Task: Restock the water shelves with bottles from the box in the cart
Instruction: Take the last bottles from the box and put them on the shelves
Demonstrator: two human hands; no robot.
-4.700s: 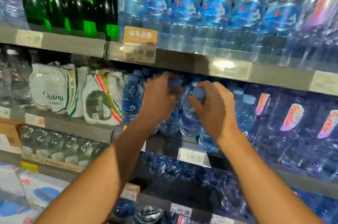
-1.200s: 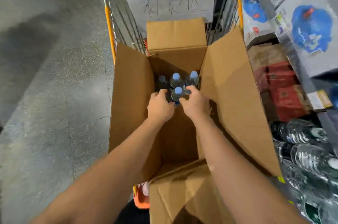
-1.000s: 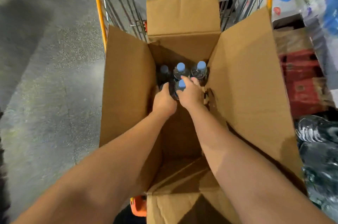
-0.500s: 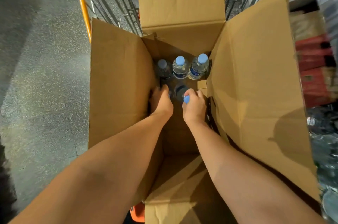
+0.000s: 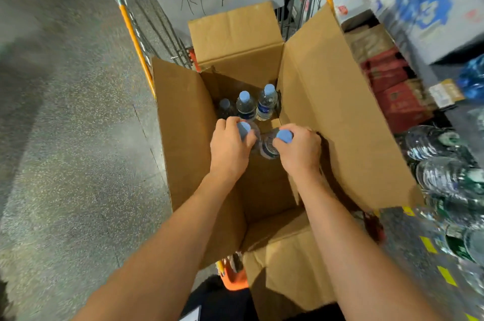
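Bottles now up off box floor vs half a sec ago: left hand [image 5: 230, 149] curls round neck of left bottle [image 5: 245, 129], right hand [image 5: 301, 149] likewise grips right bottle [image 5: 272, 144], so lift-out looks underway w/ shelves the next stop. Three remaining bottles [image 5: 246, 106] stand at 12 o'clock in box [image 5: 183, 137] corner; tall flaps at 3 and 9 o'clock hem both wrists, open room only straight up.

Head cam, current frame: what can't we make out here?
- Bodies of the two held bottles: covered by left hand and right hand.
- Box floor: in shadow, partly behind the arms.
- Shelf bottles, right edge: blurred and cut off.
- Labels on three standing bottles: too small.
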